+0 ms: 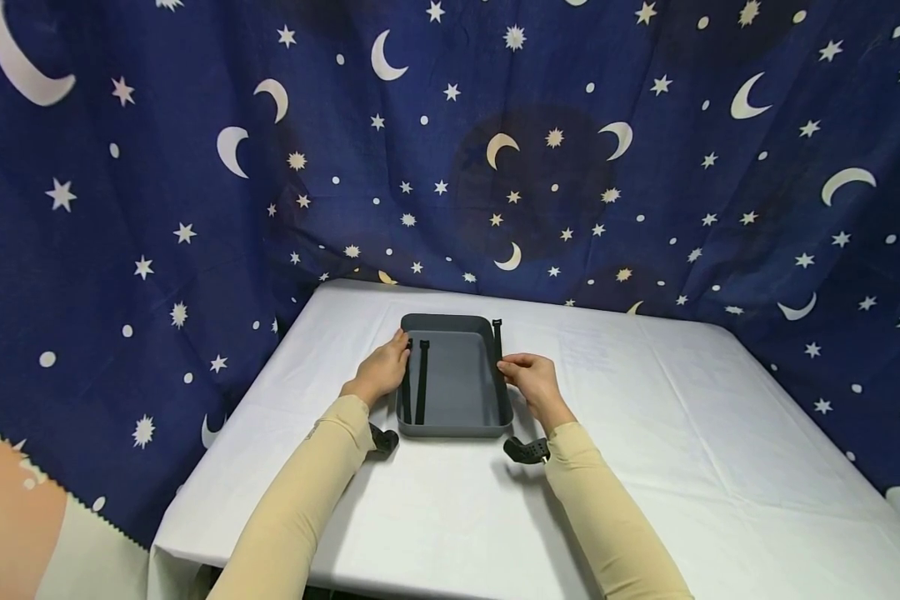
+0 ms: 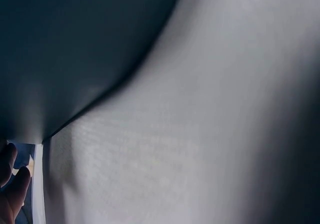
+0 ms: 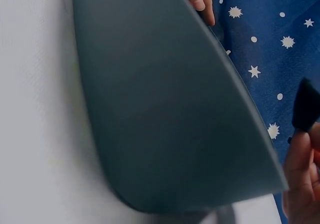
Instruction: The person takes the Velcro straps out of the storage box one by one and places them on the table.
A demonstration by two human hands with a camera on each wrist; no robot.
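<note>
On the desk (image 1: 645,467), grey tray (image 1: 457,379) sits flat; right hand (image 1: 534,383) has fingers clamped on a black strap (image 1: 497,340) by its right side; left hand (image 1: 382,367) at its left side, can't tell if gripping; I'd steady the tray, keep the strap straight

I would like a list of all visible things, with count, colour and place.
Table: 1, white cover, centre
Tray: 1, grey, on the table
Straps: 3, black, two inside tray's left part, one along its right side
Curtain: 1, blue with pale moons and stars, behind
Other printed sheet: 1, peach and cream, lower left
Wrist devices: 2, black, wrists
Sleeves: 2, beige, arms
Left hand: 1, touching tray's left side
Right hand: 1, pinching the rightmost strap
</note>
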